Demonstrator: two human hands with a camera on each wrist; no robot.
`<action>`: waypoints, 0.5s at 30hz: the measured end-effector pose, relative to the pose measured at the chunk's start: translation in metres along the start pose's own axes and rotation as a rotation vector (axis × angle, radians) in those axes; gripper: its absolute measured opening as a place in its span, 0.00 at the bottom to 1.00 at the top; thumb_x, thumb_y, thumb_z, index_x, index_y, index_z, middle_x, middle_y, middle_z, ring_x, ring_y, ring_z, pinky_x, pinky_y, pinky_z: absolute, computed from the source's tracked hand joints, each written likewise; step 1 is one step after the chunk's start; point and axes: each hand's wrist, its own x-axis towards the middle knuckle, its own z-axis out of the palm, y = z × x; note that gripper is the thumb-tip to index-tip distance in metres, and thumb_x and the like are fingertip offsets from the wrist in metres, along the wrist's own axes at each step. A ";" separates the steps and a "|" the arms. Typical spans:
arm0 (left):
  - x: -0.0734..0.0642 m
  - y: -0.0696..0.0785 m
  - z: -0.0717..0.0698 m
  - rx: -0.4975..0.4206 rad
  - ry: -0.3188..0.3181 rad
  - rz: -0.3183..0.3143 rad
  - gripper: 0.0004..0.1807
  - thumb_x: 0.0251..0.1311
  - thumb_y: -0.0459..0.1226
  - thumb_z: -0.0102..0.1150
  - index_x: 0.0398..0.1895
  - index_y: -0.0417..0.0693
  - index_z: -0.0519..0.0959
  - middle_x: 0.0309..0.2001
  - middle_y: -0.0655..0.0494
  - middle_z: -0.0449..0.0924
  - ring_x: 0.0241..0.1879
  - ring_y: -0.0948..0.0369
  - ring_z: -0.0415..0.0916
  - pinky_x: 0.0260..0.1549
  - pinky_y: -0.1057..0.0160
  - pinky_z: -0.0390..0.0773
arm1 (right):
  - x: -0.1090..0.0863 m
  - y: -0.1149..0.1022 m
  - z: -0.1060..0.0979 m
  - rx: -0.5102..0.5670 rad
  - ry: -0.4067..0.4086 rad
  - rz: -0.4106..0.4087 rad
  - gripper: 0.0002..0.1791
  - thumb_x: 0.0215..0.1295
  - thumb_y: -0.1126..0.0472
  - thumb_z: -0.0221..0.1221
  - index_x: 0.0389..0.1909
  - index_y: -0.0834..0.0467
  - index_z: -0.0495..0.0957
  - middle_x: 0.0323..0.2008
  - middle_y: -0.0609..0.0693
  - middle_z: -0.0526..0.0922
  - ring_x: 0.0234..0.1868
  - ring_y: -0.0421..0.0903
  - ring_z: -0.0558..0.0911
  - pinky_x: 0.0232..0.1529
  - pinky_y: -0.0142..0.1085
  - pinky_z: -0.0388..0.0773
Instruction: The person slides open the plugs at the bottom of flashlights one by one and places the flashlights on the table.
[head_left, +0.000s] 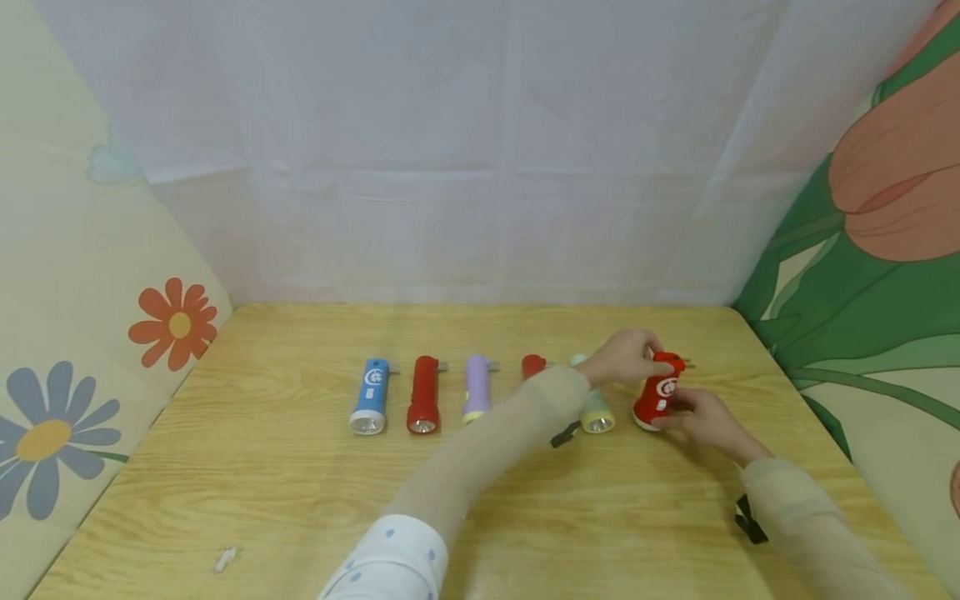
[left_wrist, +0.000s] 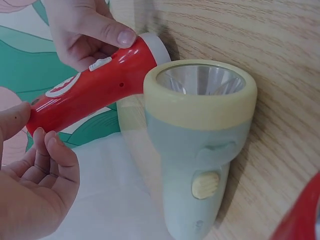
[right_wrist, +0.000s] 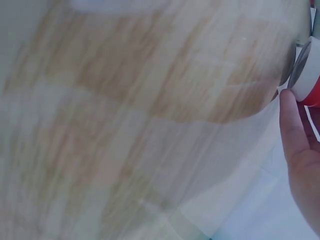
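Observation:
Both hands are on a red flashlight (head_left: 660,393) with a white head rim, at the right end of a row of flashlights. It leans, with its white head low near the table and two metal prongs sticking out near its tail. My left hand (head_left: 622,358) pinches the tail between thumb and fingers, as the left wrist view shows. Lower down, my right hand (head_left: 712,425) grips it close to the head, its thumb along the red body (left_wrist: 95,90). Only that hand's edge and the white rim (right_wrist: 309,70) appear in the right wrist view.
Beside it lies a pale green flashlight (left_wrist: 195,140) with a cream head. Further left are a red one (head_left: 533,364) mostly behind my left arm, a purple one (head_left: 477,383), another red one (head_left: 423,392) and a blue one (head_left: 371,392). A small white scrap (head_left: 224,559) lies front left.

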 end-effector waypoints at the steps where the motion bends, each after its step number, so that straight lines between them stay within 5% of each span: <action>1: 0.001 -0.001 0.000 -0.003 0.002 -0.001 0.12 0.57 0.42 0.59 0.38 0.44 0.77 0.25 0.63 0.73 0.21 0.69 0.68 0.19 0.77 0.69 | 0.000 0.000 0.000 -0.003 -0.003 0.000 0.23 0.51 0.60 0.66 0.44 0.72 0.75 0.39 0.61 0.81 0.41 0.53 0.78 0.41 0.42 0.74; 9: 0.003 -0.004 0.002 -0.014 0.009 -0.035 0.12 0.60 0.43 0.56 0.39 0.44 0.77 0.28 0.62 0.74 0.23 0.69 0.69 0.20 0.77 0.69 | -0.005 -0.004 -0.002 0.009 -0.040 0.054 0.26 0.54 0.57 0.64 0.48 0.72 0.74 0.43 0.62 0.79 0.45 0.54 0.76 0.45 0.45 0.72; 15: 0.003 -0.008 0.004 0.001 0.032 -0.028 0.13 0.61 0.43 0.55 0.40 0.42 0.78 0.30 0.60 0.77 0.25 0.69 0.70 0.21 0.77 0.69 | -0.007 -0.005 -0.002 0.073 -0.078 0.059 0.24 0.56 0.57 0.62 0.48 0.72 0.73 0.43 0.60 0.79 0.43 0.49 0.76 0.41 0.37 0.73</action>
